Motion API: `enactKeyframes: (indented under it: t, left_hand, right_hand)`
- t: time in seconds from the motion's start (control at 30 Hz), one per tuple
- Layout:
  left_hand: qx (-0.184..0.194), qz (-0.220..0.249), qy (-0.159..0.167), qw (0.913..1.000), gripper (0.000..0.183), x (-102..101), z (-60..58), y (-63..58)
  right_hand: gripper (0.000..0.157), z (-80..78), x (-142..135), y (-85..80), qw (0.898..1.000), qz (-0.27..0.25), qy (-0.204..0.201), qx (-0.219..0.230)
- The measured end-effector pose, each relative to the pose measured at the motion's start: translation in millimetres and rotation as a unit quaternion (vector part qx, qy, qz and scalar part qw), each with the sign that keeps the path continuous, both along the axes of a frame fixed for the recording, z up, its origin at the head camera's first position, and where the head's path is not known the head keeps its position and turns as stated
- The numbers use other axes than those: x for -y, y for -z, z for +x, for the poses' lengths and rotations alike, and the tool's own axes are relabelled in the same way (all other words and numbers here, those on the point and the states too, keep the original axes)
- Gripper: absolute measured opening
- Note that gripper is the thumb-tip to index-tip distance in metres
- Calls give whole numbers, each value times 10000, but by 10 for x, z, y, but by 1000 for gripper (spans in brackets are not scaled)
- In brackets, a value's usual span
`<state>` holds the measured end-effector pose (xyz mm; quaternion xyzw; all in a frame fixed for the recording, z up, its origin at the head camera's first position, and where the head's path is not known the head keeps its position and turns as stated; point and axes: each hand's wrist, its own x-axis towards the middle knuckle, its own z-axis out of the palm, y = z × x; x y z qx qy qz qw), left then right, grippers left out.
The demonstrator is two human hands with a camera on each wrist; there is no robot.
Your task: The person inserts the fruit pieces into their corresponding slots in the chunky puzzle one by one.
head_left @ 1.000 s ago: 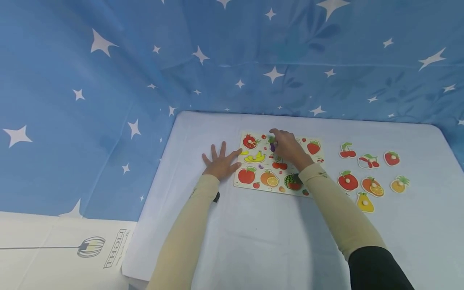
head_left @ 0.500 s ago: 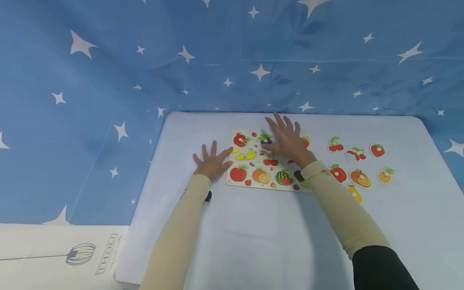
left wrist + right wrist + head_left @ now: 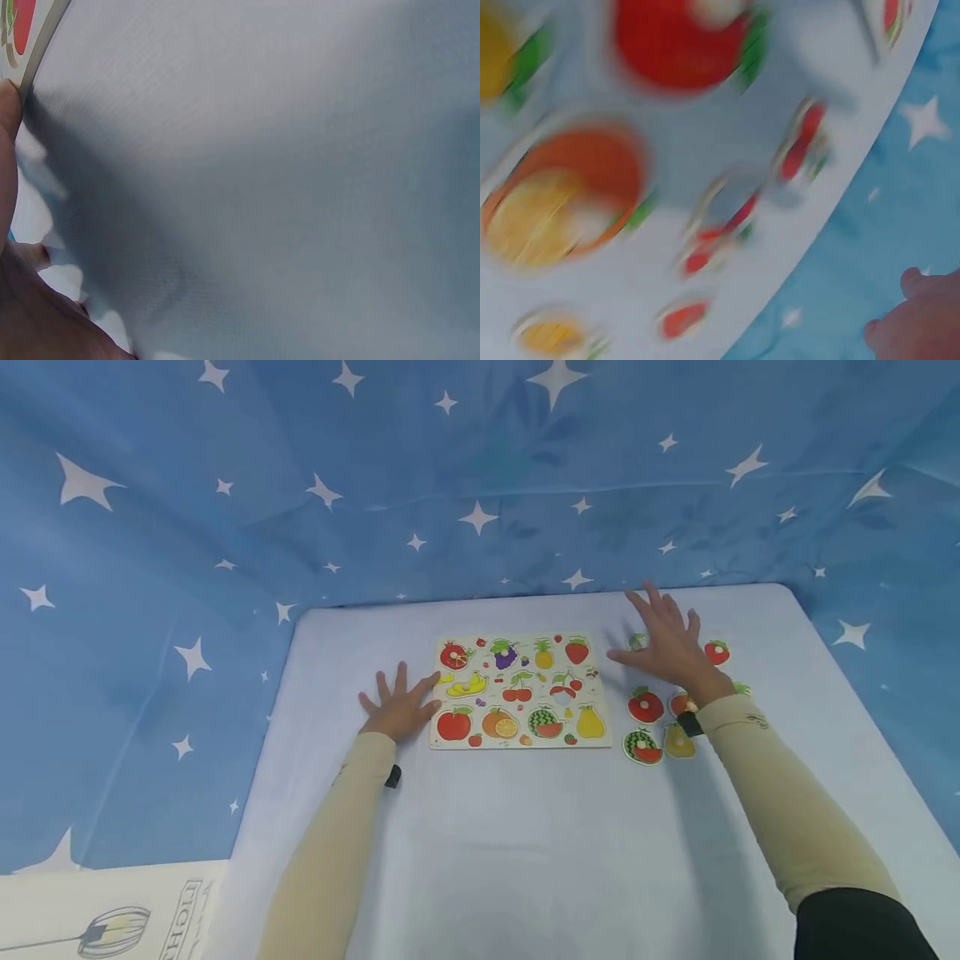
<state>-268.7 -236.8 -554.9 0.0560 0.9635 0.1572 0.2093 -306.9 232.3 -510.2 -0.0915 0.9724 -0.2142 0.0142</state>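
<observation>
A cream fruit puzzle board [image 3: 600, 745] lies on the white table, with printed fruit pictures and a banana piece [image 3: 467, 685], among others, on it. My left hand [image 3: 400, 706] rests at its left edge with fingers spread, and in the left wrist view the thumb [image 3: 7, 109] touches a corner. My right hand [image 3: 671, 647] is over loose fruit pieces right of the board, fingers spread and holding nothing. Beneath and around it lie a red apple [image 3: 645, 705], a watermelon [image 3: 642, 747], a pear [image 3: 679, 742], a strawberry [image 3: 717, 652] and an orange [image 3: 562, 195], blurred in the right wrist view.
Light cloth covers the table [image 3: 510, 843]. Behind and left of it hangs a blue star-patterned curtain [image 3: 420, 460]. A cream printed sheet [image 3: 45, 902] sits at the lower left.
My right hand has let go of the grape piece at the board's top and moved right to the loose pieces. The view has turned right. My left hand stays at the board's edge.
</observation>
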Motion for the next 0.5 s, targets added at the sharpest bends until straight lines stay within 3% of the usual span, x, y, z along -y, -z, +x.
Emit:
enactKeyframes:
  t: [0.27, 0.5]
  left_hand:
    - [37, 10, -5, 10000, 73, 45, 29, 21]
    - [57, 51, 120, 9999, 73, -14, -12, 27]
  right_hand:
    - [111, 271, -711, 93, 9966, -45, 749, 333]
    - [106, 571, -1157, 231, 9879, -345, 1348, 683]
